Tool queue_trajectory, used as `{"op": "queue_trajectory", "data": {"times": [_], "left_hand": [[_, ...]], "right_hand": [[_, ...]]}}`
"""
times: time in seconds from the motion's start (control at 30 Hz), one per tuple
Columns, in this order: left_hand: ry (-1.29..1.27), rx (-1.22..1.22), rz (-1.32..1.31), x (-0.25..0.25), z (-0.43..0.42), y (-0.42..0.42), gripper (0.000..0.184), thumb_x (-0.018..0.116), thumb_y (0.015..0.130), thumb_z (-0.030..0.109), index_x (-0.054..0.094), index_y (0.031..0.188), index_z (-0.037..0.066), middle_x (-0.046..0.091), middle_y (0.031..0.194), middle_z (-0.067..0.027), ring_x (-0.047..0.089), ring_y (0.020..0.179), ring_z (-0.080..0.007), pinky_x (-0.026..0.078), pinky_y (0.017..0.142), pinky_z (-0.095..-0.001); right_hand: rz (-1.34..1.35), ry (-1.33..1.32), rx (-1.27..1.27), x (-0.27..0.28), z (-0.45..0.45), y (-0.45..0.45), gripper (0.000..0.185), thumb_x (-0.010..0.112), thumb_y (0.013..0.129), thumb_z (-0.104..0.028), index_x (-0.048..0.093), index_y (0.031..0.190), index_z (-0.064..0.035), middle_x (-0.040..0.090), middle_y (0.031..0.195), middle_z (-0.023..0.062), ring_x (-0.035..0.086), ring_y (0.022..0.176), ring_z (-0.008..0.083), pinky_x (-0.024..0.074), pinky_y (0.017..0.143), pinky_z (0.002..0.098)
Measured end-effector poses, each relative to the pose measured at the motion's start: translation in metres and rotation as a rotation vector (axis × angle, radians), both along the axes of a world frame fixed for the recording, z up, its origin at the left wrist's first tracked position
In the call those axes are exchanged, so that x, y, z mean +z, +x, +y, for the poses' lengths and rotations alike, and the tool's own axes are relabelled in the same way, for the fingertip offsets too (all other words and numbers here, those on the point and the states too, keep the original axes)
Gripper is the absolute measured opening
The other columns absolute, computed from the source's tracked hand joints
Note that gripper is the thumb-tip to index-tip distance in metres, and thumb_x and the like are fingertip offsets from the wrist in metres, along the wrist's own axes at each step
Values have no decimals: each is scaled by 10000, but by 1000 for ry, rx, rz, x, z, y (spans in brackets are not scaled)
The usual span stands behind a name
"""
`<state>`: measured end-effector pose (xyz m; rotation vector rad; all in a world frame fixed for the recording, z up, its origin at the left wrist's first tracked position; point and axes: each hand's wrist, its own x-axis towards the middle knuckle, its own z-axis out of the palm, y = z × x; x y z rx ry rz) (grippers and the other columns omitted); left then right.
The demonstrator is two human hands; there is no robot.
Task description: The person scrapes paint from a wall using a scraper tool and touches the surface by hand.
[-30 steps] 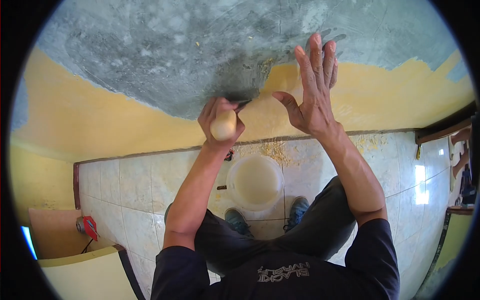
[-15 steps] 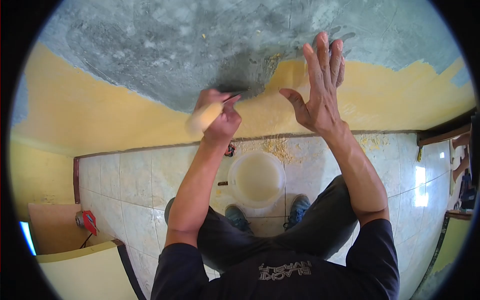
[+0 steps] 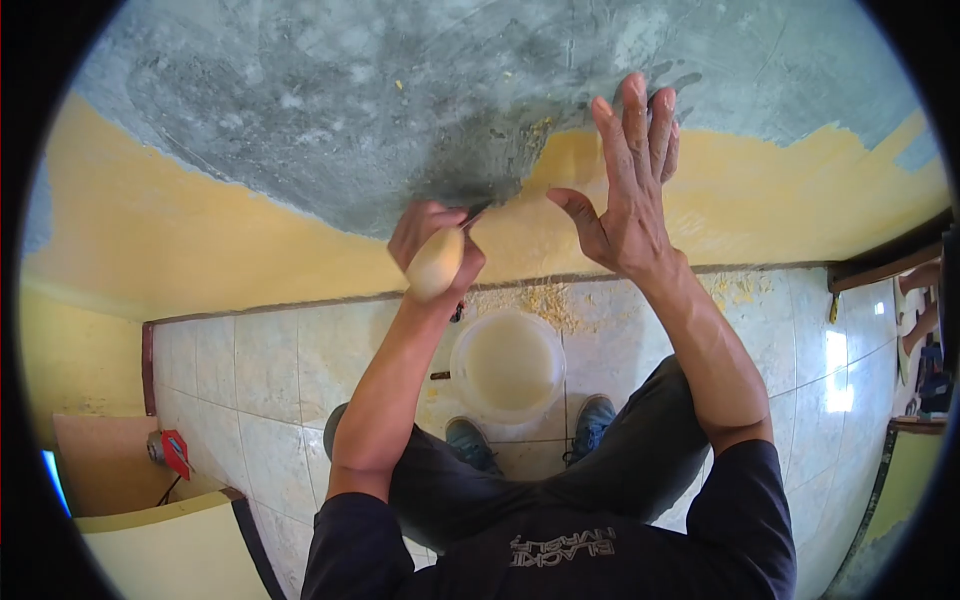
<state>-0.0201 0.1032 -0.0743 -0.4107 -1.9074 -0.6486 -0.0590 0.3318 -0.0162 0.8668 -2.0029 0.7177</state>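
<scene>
Left hand [image 3: 467,264]: gripping scraper [image 3: 437,265], beyond-left of bucket [image 3: 508,416] | right hand [image 3: 632,215]: spread open at wall [image 3: 300,110], beyond-right | shoes [image 3: 592,428]: 2, nearside of bucket

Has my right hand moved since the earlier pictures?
No, not visibly in any direction: your right hand keeps its place against the yellow paint's stepped edge.

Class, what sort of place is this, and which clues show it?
Probably a room being redecorated: a grey wall partly covered in yellow paint, pale yellow flakes on glossy white floor tiles, and a round translucent plastic tub.
</scene>
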Motion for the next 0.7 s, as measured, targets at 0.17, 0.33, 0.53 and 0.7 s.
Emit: {"op": "queue_trajectory", "data": {"times": [0.17, 0.33, 0.53, 0.7], "left_hand": [[-17, -16, 29, 1, 5, 5, 172, 716, 714, -43, 582, 773, 48, 573, 688, -99, 583, 597, -292, 462, 530, -383], [-166, 27, -61, 5, 3, 11, 240, 712, 729, -80, 541, 832, 53, 578, 708, -111, 595, 604, -286, 474, 507, -360], [-95, 2, -12, -2, 2, 11, 202, 696, 717, -70, 543, 799, 34, 572, 720, -118, 590, 599, -284, 465, 512, -369], [-127, 39, -17, 0, 0, 9, 209, 648, 717, -109, 542, 822, 37, 572, 702, -113, 581, 589, -282, 470, 533, -355]], "right_hand": [[2, 27, -10, 1, -1, -3, 853, 638, 906, -477, 245, 1549, -77, 87, 1632, 222, -43, 1499, 454, -19, 1159, 590], [-27, -45, 16, 1, -3, 5, 830, 681, 859, -411, 314, 1539, -109, 161, 1626, 203, 36, 1499, 456, 31, 1160, 586], [-30, -32, 22, 3, 0, 6, 857, 709, 838, -391, 308, 1539, -106, 165, 1625, 202, 36, 1498, 457, 47, 1163, 581], [-37, -40, 34, 4, -3, 13, 867, 714, 836, -386, 298, 1541, -97, 162, 1627, 197, 50, 1498, 455, 75, 1161, 581]]}}
